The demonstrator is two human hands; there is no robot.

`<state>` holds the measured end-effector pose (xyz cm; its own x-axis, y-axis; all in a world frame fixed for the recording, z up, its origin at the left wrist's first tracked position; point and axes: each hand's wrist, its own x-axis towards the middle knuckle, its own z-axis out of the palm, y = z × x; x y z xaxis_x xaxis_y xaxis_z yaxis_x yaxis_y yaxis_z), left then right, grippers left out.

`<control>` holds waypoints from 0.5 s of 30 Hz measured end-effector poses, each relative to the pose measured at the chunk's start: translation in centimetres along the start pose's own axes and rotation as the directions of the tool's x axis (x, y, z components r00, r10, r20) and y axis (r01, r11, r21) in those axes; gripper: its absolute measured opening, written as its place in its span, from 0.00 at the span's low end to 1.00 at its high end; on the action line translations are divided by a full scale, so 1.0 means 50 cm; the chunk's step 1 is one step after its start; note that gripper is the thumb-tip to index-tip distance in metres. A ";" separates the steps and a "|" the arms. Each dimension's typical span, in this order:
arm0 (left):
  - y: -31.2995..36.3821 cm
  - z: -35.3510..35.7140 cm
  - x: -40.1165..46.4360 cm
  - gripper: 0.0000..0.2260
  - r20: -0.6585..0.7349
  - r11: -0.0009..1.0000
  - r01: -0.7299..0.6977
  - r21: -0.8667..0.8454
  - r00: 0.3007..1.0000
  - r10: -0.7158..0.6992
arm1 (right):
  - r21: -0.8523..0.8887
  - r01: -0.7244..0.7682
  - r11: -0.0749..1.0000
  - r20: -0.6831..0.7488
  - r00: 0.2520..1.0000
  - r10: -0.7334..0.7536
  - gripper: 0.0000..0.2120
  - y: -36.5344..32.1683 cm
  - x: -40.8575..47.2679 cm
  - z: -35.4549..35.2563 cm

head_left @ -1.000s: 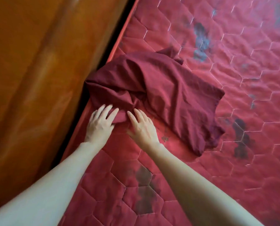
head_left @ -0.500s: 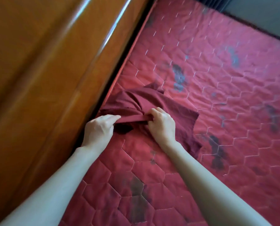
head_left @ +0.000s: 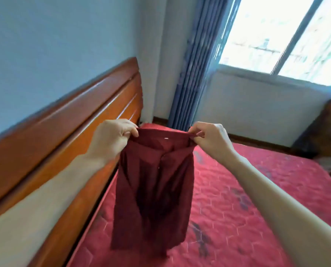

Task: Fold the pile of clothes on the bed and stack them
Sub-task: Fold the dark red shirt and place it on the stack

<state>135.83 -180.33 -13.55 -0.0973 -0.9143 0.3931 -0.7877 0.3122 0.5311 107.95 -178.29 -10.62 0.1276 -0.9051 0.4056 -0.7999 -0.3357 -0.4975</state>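
The garment (head_left: 153,189) looks light and limp, hanging above the bed (head_left: 257,199) from its top edge, best held there, where left hand (head_left: 110,143) and right hand (head_left: 210,141) fingers pinch its 2 corners.

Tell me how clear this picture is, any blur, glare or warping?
Head view: the window is blown out white; the headboard and the curtain are smeared by motion blur; wide-angle warping bends the walls; the maroon garment, pinched by the left hand and right hand, shows dark, soft folds.
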 end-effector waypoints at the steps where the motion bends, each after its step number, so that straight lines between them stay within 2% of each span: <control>1: 0.062 -0.038 0.002 0.09 -0.022 1.000 -0.026 -0.015 0.999 0.025 | -0.021 0.008 1.000 -0.020 1.000 -0.008 0.09 -0.016 0.003 -0.064; 3: 0.194 -0.118 0.011 0.10 -0.106 0.982 -0.187 0.018 0.977 0.187 | -0.062 0.040 0.997 -0.075 0.996 -0.044 0.09 -0.046 0.003 -0.191; 6: 0.359 -0.205 0.005 0.13 -0.211 0.898 -0.420 0.134 0.873 0.440 | -0.125 0.153 0.980 -0.120 0.979 -0.168 0.09 -0.078 -0.022 -0.379; 9: 0.495 -0.269 -0.025 0.14 -0.230 0.820 -0.545 0.174 0.787 0.572 | -0.242 0.352 0.904 -0.010 0.931 -0.365 0.13 -0.095 -0.085 -0.546; 11: 0.573 -0.290 -0.059 0.16 -0.164 0.709 -0.672 0.211 0.691 0.704 | -0.342 0.446 0.827 0.102 0.893 -0.439 0.14 -0.092 -0.139 -0.638; 13: 0.637 -0.300 -0.095 0.16 -0.079 0.603 -0.761 0.237 0.604 0.793 | -0.389 0.477 0.788 0.166 0.878 -0.449 0.14 -0.080 -0.197 -0.711; 15: 0.689 -0.303 -0.115 0.16 -0.010 0.569 -0.786 0.241 0.584 0.812 | -0.400 0.485 0.777 0.219 0.874 -0.433 0.12 -0.065 -0.250 -0.766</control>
<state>118.46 -160.41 13.86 -0.6903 -0.2783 0.6678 -0.5182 0.8343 -0.1881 86.50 -155.88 15.31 0.5865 -0.7028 0.4027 -0.7944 -0.5960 0.1169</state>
